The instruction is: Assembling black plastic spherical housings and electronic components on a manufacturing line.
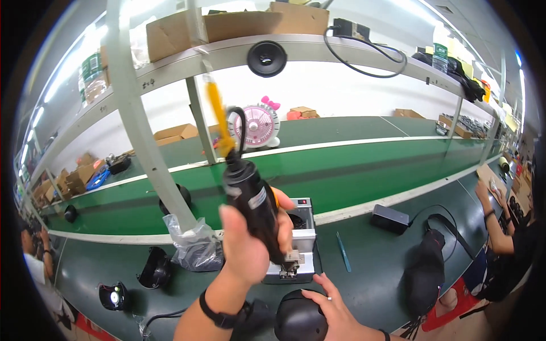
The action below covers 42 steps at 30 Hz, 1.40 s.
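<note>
My left hand (pixel 250 244) is wrapped around a black electric screwdriver (pixel 249 193), thumb along its near side. The screwdriver hangs from a yellow cord (pixel 217 113) and tilts, its lower end over the front of a silver screw feeder (pixel 306 244). Blur hides whether the tip touches the feeder. Low in the view, my right hand (pixel 338 315) holds a rounded black plastic housing (pixel 298 318) from its right side, thumb and fingers over its top. Left of these, an open black shell (pixel 153 268) and a small black part with a white round centre (pixel 114 296) lie on the bench.
A clear plastic bag (pixel 196 247) lies beside a metal post (pixel 145 125). To the right are blue tweezers (pixel 343 252), a black box-shaped device (pixel 390 219) and a black bag (pixel 425 273). A green conveyor (pixel 364 170) runs behind. Another person's hands (pixel 492 196) work at far right.
</note>
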Tool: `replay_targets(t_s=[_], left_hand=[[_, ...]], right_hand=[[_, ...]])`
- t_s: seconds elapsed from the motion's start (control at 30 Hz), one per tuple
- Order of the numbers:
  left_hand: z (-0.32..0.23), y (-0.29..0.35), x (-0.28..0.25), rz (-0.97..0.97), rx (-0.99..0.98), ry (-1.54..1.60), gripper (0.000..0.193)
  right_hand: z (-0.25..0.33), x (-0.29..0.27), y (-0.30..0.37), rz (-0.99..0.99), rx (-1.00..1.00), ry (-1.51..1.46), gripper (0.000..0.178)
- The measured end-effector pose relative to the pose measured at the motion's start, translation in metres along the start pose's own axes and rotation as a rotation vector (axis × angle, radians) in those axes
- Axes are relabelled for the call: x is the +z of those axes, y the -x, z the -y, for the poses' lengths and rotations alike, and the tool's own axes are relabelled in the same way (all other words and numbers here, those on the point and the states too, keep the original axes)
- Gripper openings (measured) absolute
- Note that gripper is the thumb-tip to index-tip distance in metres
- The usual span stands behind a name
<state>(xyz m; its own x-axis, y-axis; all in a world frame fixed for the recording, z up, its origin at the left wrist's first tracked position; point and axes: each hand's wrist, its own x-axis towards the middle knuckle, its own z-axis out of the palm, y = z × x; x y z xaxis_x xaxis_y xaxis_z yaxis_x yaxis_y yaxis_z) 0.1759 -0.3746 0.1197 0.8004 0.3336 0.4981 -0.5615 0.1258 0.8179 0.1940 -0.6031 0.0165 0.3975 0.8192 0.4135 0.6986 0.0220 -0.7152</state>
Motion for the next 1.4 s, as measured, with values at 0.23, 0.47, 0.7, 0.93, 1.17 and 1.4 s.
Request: replay_targets(t_s=[0.23, 0.47, 0.7, 0.93, 1.17, 1.4], left_hand=[[0.042, -0.007, -0.013, -0.183, -0.077, -0.039, 0.089], [0.048, -0.007, -0.012, -0.090, -0.082, -0.032, 0.087], [0.053, -0.002, -0.010, -0.096, -0.082, -0.017, 0.087], [0.055, 0.012, -0.008, -0.106, -0.093, -0.055, 0.091], [0.038, 0.001, -0.005, -0.121, -0.018, -0.056, 0.091], [0.049, 0.002, -0.007, -0.123, -0.038, -0.052, 0.091]], right_hand=[[-0.002, 0.006, 0.001, -0.027, -0.123, -0.078, 0.093], [-0.002, 0.007, 0.001, -0.073, -0.083, -0.064, 0.101], [-0.003, 0.013, 0.000, -0.130, -0.019, -0.086, 0.103], [-0.003, 0.014, 0.000, -0.170, -0.024, -0.103, 0.102], [-0.002, 0.013, -0.002, -0.178, -0.003, -0.110, 0.100], [-0.003, 0.013, -0.002, -0.176, -0.001, -0.114, 0.100]])
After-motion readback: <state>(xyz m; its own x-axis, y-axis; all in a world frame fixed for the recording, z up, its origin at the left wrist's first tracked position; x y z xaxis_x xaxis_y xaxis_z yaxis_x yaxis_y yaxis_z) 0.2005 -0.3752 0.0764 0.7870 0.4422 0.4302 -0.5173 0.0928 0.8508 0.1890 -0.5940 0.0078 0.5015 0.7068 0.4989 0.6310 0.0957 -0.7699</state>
